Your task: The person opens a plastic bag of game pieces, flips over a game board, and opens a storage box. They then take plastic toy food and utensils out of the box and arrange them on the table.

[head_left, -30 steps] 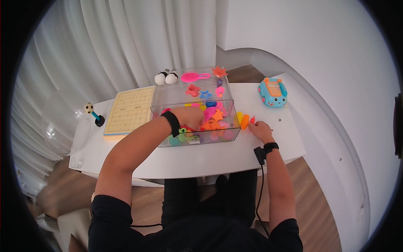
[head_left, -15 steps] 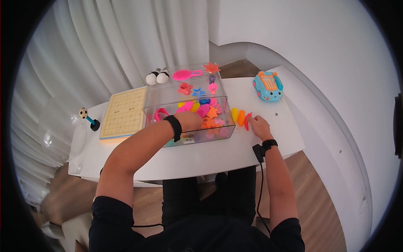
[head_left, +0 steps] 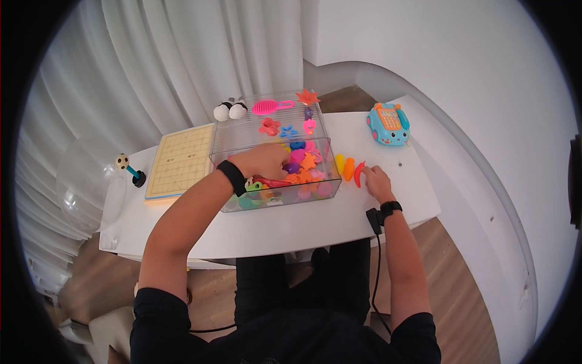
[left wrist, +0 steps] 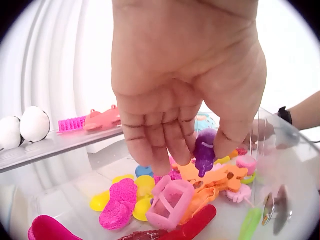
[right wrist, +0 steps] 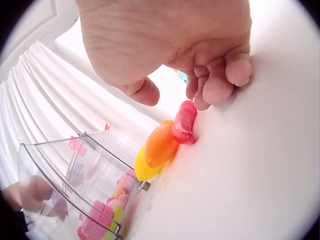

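Note:
Over the clear bin [head_left: 303, 200] of small toys, my left hand [head_left: 262, 161] reaches in. The left wrist view shows that hand [left wrist: 185, 85] pinching a small purple toy [left wrist: 204, 152] between thumb and fingers, above orange, pink and yellow pieces. On the table right of the bin, my right hand [head_left: 377, 182] rests beside a red toy [head_left: 359, 174]. In the right wrist view its thumb stands apart from the loosely bent fingers, whose tips are at the red piece [right wrist: 185, 122]. An orange toy [right wrist: 161, 145] and a yellow one [right wrist: 145, 165] lie alongside in a row.
On the bin's ribbed top lie a pink brush [head_left: 273, 107], two white round things [head_left: 230, 110], a blue star [head_left: 288, 131] and other small toys. A board [head_left: 180, 162] and ball figure [head_left: 130, 168] stand left. A toy phone [head_left: 388, 124] sits back right.
My left hand has shifted slightly left and back within the bin, and a purple toy shows at its fingers. My right hand has moved slightly off the red toy, which lies beside the orange one.

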`<state>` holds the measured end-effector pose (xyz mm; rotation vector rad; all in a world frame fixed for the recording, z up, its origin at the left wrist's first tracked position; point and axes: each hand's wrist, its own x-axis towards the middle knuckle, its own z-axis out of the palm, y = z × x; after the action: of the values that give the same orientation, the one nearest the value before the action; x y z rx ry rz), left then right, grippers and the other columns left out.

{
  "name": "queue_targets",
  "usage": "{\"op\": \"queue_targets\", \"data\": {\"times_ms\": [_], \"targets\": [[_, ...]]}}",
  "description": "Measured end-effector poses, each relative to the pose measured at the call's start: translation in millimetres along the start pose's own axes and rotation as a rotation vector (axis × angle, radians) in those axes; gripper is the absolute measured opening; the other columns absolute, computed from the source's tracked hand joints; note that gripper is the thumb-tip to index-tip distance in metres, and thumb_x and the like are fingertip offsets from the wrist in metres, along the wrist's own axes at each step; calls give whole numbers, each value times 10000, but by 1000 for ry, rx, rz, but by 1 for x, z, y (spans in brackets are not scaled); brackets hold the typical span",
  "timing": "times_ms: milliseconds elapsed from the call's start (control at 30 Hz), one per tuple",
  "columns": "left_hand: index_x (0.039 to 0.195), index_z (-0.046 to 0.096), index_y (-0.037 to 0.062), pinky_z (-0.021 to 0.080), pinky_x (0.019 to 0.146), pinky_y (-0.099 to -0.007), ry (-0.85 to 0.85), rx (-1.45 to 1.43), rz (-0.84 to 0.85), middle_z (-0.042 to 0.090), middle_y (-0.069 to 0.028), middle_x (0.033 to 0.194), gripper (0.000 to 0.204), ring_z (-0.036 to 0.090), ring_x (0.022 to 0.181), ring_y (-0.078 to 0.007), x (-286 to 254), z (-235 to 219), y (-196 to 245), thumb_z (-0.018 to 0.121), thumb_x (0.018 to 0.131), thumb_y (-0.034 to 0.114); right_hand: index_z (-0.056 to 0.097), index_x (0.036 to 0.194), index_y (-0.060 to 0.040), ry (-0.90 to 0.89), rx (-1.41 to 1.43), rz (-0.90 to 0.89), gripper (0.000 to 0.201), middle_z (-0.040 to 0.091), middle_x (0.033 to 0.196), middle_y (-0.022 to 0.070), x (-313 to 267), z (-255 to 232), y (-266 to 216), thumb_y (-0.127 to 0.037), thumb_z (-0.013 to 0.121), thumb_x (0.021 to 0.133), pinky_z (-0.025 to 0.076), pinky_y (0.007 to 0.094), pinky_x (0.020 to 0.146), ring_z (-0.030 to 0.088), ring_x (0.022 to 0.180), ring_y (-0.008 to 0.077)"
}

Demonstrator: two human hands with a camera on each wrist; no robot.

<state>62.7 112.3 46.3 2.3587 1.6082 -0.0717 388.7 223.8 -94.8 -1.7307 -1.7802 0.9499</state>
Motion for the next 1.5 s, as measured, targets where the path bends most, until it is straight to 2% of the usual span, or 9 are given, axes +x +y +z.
{"op": "queue_targets", "data": {"times_ms": [133, 367, 700, 933, 1067, 1233, 1367, 1433, 1500], "targets": [[844, 628, -11, 475, 679, -400, 261, -177, 50, 626, -166, 831, 289, 605, 772, -322, -15, -8, -3, 687, 700, 233, 540, 970, -1, -105, 221, 86, 419, 581, 725, 94, -14, -13, -23, -404, 556, 857, 416, 304, 426, 507, 466, 160], [923, 628, 8, 488, 717, -402, 386, -139, 70, 632, -143, 848, 289, 607, 823, -326, -27, -18, 9, 681, 723, 210, 574, 1063, -7, 19, 226, -214, 363, 617, 807, 78, -10, -11, -39, -318, 555, 876, 471, 258, 652, 588, 678, 148], [933, 609, 53, 480, 723, -401, 623, 227, 342, 588, -82, 836, 216, 590, 830, -283, -15, -11, 41, 683, 751, 142, 618, 1100, 9, -462, 376, -533, 322, 628, 823, 43, -104, -19, -175, -254, 582, 918, 480, 250, 653, 583, 715, 95], [1106, 603, 62, 476, 763, -409, 659, 105, 334, 596, -94, 886, 362, 586, 865, -292, -21, -14, 46, 694, 771, 165, 644, 1049, 15, -418, 259, -546, 324, 673, 822, 102, -84, -18, -153, -254, 614, 871, 497, 264, 665, 609, 727, 113], [1176, 579, 55, 470, 782, -427, 654, -43, 268, 599, -113, 920, 417, 576, 880, -318, -30, -3, 29, 685, 804, 212, 640, 1000, 21, 229, 92, -421, 362, 674, 776, 128, -48, -28, -102, -292, 626, 818, 508, 287, 612, 668, 662, 206], [1104, 612, 26, 469, 776, -425, 343, -60, 97, 606, -174, 903, 361, 576, 880, -355, -40, 0, -7, 645, 838, 268, 566, 1003, 17, 51, -127, 116, 400, 633, 687, 108, -29, -31, -48, -313, 617, 782, 474, 330, 425, 598, 469, 181], [1058, 634, 15, 469, 769, -424, 366, -87, 80, 604, -188, 879, 334, 576, 868, -358, -46, 6, -19, 645, 834, 262, 572, 972, 36, 76, -101, 117, 413, 631, 685, 119, -25, -19, -28, -328, 610, 781, 482, 328, 438, 605, 472, 196], [1034, 644, 11, 471, 773, -419, 376, -63, 42, 612, -177, 893, 328, 581, 862, -345, -49, 5, -21, 655, 826, 264, 605, 965, 17, 140, -193, 76, 477, 679, 860, 195, -20, -13, -21, -409, 626, 750, 514, 397, 759, 669, 809, 334], [1030, 646, 10, 473, 776, -416, 395, -94, 7, 617, -170, 904, 325, 585, 865, -336, -51, 5, -24, 656, 824, 261, 595, 962, 29, 157, -216, 10, 464, 657, 780, 164, -8, -6, -6, -388, 629, 761, 498, 363, 605, 635, 645, 270]]}}
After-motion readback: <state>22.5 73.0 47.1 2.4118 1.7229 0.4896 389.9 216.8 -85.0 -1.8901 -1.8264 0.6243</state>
